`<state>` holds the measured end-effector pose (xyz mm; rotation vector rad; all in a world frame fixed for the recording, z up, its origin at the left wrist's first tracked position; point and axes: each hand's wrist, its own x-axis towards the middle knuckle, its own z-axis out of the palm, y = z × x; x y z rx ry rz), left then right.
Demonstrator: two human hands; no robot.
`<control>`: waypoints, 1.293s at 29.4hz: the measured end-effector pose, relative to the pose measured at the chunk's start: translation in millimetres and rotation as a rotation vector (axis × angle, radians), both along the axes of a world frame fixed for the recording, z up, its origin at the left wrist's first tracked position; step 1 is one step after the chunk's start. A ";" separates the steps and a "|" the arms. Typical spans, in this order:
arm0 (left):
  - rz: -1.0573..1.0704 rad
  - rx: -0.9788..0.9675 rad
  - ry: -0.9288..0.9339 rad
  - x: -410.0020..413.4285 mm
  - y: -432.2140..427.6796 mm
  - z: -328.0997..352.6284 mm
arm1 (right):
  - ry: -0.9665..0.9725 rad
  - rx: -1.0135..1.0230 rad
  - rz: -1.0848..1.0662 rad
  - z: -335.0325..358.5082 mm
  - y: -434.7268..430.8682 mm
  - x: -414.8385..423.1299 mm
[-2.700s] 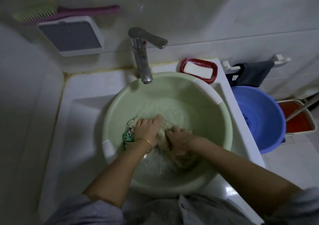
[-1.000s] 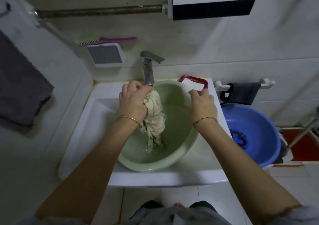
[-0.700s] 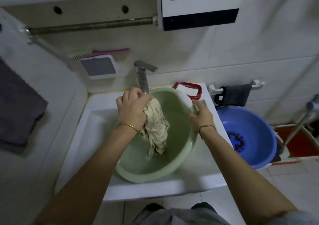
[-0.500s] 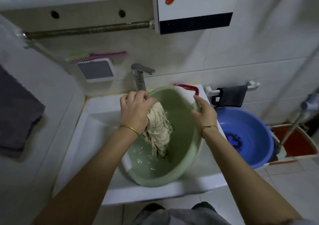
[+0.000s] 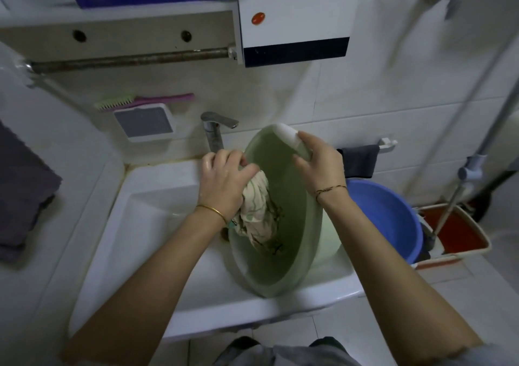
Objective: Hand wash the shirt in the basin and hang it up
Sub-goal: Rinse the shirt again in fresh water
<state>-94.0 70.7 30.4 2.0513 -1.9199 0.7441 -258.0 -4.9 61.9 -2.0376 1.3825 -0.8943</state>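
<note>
1. White tiled walls surround us; a white sink (image 5: 146, 225) sits below a chrome tap (image 5: 214, 132), with a green and pink brush (image 5: 140, 102) on the wall behind.
2. We see the green basin (image 5: 297, 253) standing in the sink, tipped steeply – its far right rim is raised and its lower edge rests on the sink.
3. Our right hand (image 5: 320, 166) holds that raised rim at the white handle (image 5: 289, 138): the fingers curl over the handle and the thumb lies against the basin's inner wall.
4. Our left hand (image 5: 224, 185) grips the shirt (image 5: 257, 214) by its bunched top, fingers and thumb curled tightly round the cloth.
5. From that fist the shirt – pale, with a green pattern, wet and twisted – hangs down inside the tilted basin, its lower end touching the basin wall.
6. Just right of the sink stands a blue tub (image 5: 387, 219), and beside that a red mop bucket (image 5: 460, 233).
7. On a small rail above the tub hangs a dark cloth (image 5: 358, 160); a grey towel (image 5: 22, 191) hangs at far left.
</note>
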 end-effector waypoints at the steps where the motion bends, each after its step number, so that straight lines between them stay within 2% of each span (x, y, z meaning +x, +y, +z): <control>1: 0.000 -0.007 -0.002 -0.7 0.4 1.5 | 0.011 -0.021 0.003 1.6 1.9 1.1; 24: -0.024 -0.164 -0.020 -1.2 0.4 11.8 | 0.231 -0.211 0.030 31.0 37.5 10.4; 38: -0.043 -0.214 0.043 1.8 3.3 16.0 | 0.199 -0.231 0.058 31.6 43.9 10.8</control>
